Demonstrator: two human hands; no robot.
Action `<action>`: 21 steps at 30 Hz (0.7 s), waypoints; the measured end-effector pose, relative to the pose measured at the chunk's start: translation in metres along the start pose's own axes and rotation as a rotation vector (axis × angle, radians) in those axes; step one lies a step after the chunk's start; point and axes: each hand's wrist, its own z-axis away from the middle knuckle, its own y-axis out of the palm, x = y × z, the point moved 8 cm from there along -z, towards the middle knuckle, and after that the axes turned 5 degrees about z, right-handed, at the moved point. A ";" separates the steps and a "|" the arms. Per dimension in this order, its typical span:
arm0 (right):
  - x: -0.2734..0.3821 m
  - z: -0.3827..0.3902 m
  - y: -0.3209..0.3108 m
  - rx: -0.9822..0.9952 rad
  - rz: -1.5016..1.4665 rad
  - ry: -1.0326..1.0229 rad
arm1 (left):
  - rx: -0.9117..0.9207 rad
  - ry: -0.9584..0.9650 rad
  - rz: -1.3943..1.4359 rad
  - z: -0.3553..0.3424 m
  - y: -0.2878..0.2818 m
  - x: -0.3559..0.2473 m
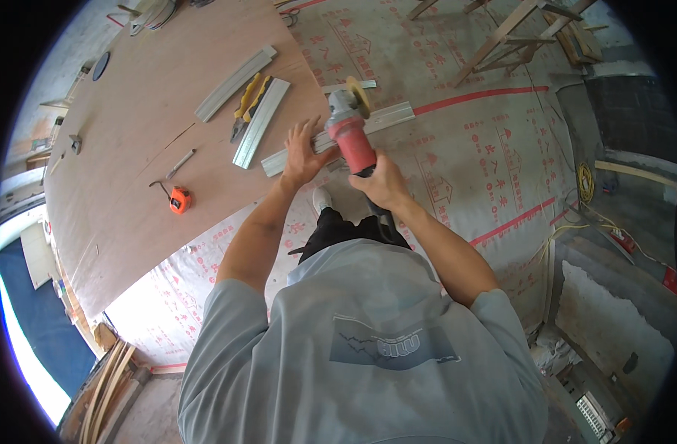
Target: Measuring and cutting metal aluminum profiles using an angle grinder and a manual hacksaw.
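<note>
Plywood bench [131, 148], left hand [303, 157] flat on metal channel [383, 118], right hand [386, 181] gripping red grinder [349, 133]

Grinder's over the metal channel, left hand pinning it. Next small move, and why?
Probably ease the disc down onto the metal channel. The right hand grips the red angle grinder with its disc right at the channel, where it overhangs the plywood sheet edge. The left hand presses the channel flat on the sheet, close to the grinder, so keep those fingers clear.

Building site interior: plywood sheet [131, 133] as workbench, printed floor-protection sheeting [486, 148], wooden trestle [516, 33] upper right, bare concrete [619, 311] lower right.
</note>
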 end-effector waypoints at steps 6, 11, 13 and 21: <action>-0.002 -0.004 0.024 0.070 0.027 0.112 | 0.134 -0.033 0.277 0.000 0.007 0.031; 0.000 -0.002 0.029 0.091 0.037 0.171 | 0.246 -0.185 0.272 -0.003 0.012 0.037; -0.001 -0.003 0.030 0.100 0.035 0.187 | 0.239 -0.167 0.279 -0.005 0.011 0.031; 0.001 -0.003 0.031 0.095 0.044 0.176 | 0.201 -0.134 0.270 -0.007 0.007 0.021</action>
